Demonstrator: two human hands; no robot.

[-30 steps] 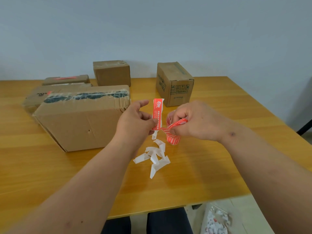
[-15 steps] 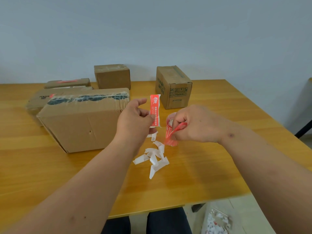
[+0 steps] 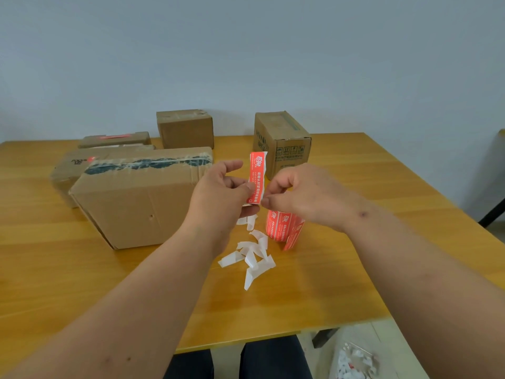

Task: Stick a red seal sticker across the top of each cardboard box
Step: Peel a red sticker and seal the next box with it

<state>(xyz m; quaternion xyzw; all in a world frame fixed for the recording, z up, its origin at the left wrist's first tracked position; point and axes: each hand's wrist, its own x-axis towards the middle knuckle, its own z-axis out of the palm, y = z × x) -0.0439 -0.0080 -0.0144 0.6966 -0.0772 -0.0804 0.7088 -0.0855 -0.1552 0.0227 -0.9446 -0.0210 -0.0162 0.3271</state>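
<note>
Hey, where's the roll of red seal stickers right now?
The sticker roll stands on the table right of centre, just under the right hand and beside the white backing scraps.

Your left hand and right hand were bare, with no rings or watch. Both forearms were sleeveless. You wore dark trousers, visible below the table edge.

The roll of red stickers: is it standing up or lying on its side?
Standing upright: the roll rests on its end on the table.
</note>
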